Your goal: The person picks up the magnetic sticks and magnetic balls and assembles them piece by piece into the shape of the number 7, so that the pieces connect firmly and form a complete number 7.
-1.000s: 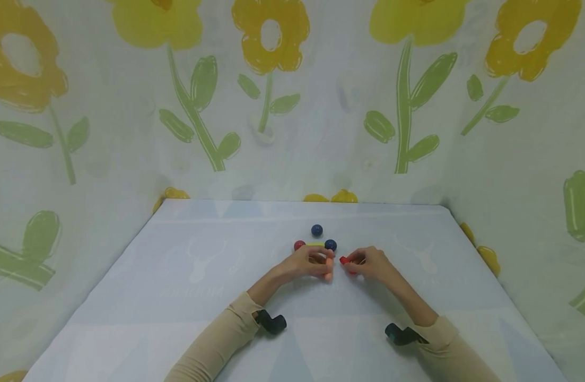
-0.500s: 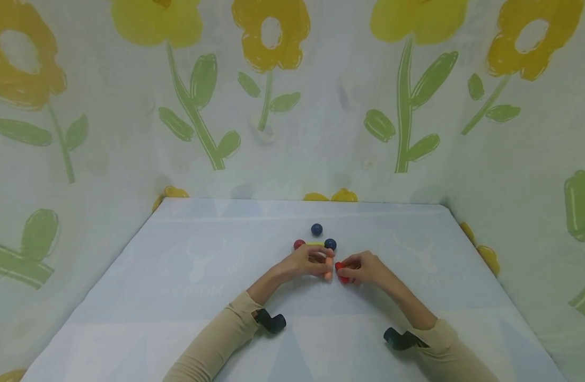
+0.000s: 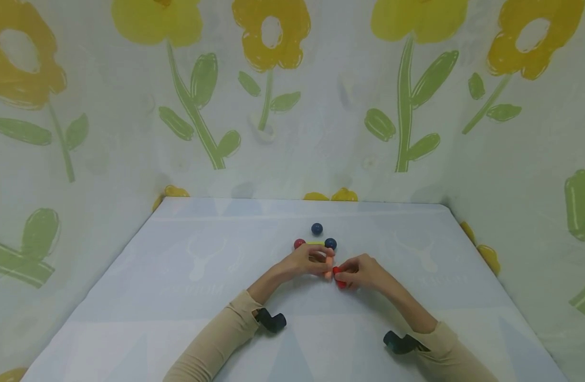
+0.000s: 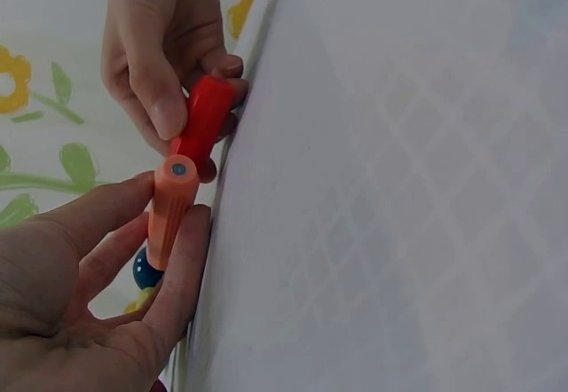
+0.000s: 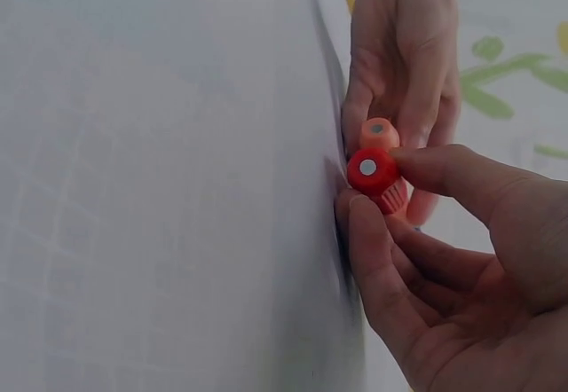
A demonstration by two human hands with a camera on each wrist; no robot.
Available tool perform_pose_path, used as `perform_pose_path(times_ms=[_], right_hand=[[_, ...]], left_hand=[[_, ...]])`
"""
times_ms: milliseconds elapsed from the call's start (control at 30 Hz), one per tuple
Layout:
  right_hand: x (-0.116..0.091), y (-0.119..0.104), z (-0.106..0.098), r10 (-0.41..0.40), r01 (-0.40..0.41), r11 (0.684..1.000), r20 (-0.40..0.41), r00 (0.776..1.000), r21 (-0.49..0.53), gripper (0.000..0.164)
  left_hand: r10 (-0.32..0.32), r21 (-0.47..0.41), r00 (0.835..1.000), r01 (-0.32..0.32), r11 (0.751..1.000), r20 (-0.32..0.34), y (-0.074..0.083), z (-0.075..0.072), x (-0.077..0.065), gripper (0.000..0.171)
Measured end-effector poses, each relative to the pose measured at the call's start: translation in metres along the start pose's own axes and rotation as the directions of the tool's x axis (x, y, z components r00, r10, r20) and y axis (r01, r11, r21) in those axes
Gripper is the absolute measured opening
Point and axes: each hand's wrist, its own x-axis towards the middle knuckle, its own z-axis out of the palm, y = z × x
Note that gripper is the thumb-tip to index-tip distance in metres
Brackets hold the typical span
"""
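We note a flower-printed fabric backdrop (image 3: pixel 321 132) rising behind and to both sides of a pale, pattern-clothed table (image 3: pixel 144 286). Two beige sleeves, the left (image 3: pixel 216 339) and the right (image 3: pixel 456 353), reach in from the near edge, each with a black wrist-mounted unit at its cuff, one on the left (image 3: pixel 272 322) and one on the right (image 3: pixel 399 342).

We find the left hand (image 3: pixel 302 262) narrowed to a pinch, thumb and fingers set on either side of an orange rod (image 4: pixel 173 201). The right hand (image 3: pixel 366 271) is likewise drawn to a pinch, on a red rod (image 4: pixel 209 113).

The orange rod stands just on the near side of the ball group, its long axis running away from the person; its near end shows a grey-blue dot, and its far end points at a dark blue ball (image 3: pixel 330 244) — whether they touch we cannot tell. The red rod sits just right of the orange rod's near part, its axis slanting: far end toward the orange rod, white-dotted near end toward the person and slightly right. Contact between the two rods we cannot confirm.

A yellow rod (image 3: pixel 316 243) lies crosswise beyond the left hand, between the dark blue ball and a dark red ball (image 3: pixel 299 243). A second blue ball (image 3: pixel 317 229) rests apart, farther back.
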Motion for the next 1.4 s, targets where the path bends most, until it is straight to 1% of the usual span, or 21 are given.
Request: perform_pose_path(times_ms=[400, 633, 833, 933, 1200, 1400], right_hand=[[-0.009, -0.004, 0.002, -0.008, 0.008, 1.0, 0.04, 0.999, 0.016, 0.033], [-0.013, -0.006, 0.004, 0.002, -0.001, 1.0, 0.072, 0.997, -0.002, 0.031], [-0.015, -0.006, 0.007, -0.03, 0.029, 0.999, 0.106, 0.994, 0.014, 0.03], [-0.015, -0.007, 0.009, -0.042, 0.04, 0.999, 0.11, 0.993, 0.017, 0.03], [-0.015, -0.011, 0.012, -0.033, 0.033, 0.999, 0.108, 0.994, -0.001, 0.029], [-0.016, -0.012, 0.013, -0.036, 0.036, 0.999, 0.106, 0.994, 0.004, 0.032]], left_hand=[[0.021, 0.017, 1.0, -0.021, 1.0, 0.004, 0.001, -0.001, 0.0, 0.034], [0.023, 0.026, 1.0, -0.023, 0.999, -0.003, 0.002, -0.001, -0.001, 0.034], [0.03, 0.004, 1.0, -0.03, 1.0, 0.008, 0.001, -0.001, -0.002, 0.034], [0.032, -0.004, 0.999, -0.032, 0.999, 0.016, 0.002, -0.001, -0.002, 0.035], [0.051, 0.001, 0.998, -0.051, 0.999, 0.028, 0.002, -0.002, -0.002, 0.037], [0.043, -0.005, 0.999, -0.043, 0.999, 0.026, 0.001, -0.001, -0.002, 0.037]])
